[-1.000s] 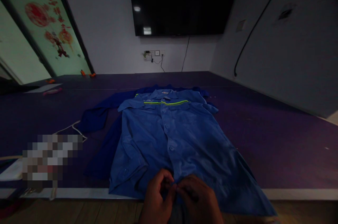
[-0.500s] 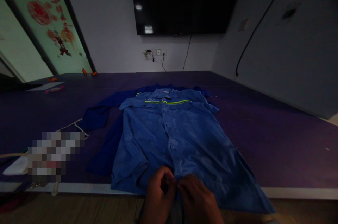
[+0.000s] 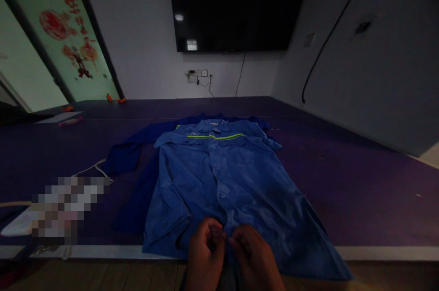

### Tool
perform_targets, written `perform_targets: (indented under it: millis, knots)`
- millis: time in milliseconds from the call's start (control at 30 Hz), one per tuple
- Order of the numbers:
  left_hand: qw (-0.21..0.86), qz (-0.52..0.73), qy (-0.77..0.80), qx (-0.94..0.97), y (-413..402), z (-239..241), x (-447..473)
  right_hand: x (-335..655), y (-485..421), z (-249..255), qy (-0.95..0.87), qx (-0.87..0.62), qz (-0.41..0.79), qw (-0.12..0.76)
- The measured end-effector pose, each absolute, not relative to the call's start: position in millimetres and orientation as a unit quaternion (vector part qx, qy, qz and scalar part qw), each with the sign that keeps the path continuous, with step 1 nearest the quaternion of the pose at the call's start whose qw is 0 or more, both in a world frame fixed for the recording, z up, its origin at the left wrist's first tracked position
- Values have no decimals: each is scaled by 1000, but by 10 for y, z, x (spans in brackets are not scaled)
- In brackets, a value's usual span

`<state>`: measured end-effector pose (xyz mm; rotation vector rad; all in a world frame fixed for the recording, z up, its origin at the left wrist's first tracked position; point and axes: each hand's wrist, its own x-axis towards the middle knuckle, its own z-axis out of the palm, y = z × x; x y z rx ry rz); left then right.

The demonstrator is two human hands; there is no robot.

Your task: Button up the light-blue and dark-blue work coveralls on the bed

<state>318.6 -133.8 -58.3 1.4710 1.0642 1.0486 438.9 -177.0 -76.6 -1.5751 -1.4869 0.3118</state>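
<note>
A blue work shirt point(image 3: 247, 177) lies front side up, with a yellow-green stripe across its chest and buttons down the middle. At the lower end of its button placket, my left hand point(image 3: 207, 247) pinches the cloth between thumb and fingers. Close beside it, my right hand point(image 3: 252, 252) is closed too, its fingertips on the other side of the placket. Whether a button sits between the fingertips is hidden. Beneath the shirt, a darker blue garment point(image 3: 137, 154) spreads out to the left and past the collar.
The purple surface point(image 3: 329, 181) has a pale front edge, over which the shirt's hem hangs. To the left lies a blurred-out item point(image 3: 68, 208) with a white cord. A pink object point(image 3: 70, 122) is farther back. A large dark screen point(image 3: 236, 3) hangs on the wall.
The view has tilted up slightly. Both hands remain pinched at the same part of the placket, with only small finger shifts; the shirt lies as before.
</note>
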Motion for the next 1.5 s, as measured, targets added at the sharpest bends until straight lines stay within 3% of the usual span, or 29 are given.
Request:
perform_targets:
  millis: [433, 867, 1133, 1333, 1500]
  knots:
    - [584, 434, 448, 520, -1188, -574, 3233, 4429, -1738, -444, -651, -683, 149, 296]
    - [585, 427, 424, 544, -1211, -541, 3221, 4426, -1795, -705, -579, -616, 215, 490]
    - [432, 446, 445, 645, -1309, -462, 3256, 4463, -1733, -669, -451, -584, 405, 540]
    - [291, 492, 390, 722, -1346, -523, 3212, 4534, -1703, -477, -427, -572, 532, 456]
    - [207, 494, 339, 773, -1397, -536, 3191, 4560, -1712, -419, -440, -582, 563, 389]
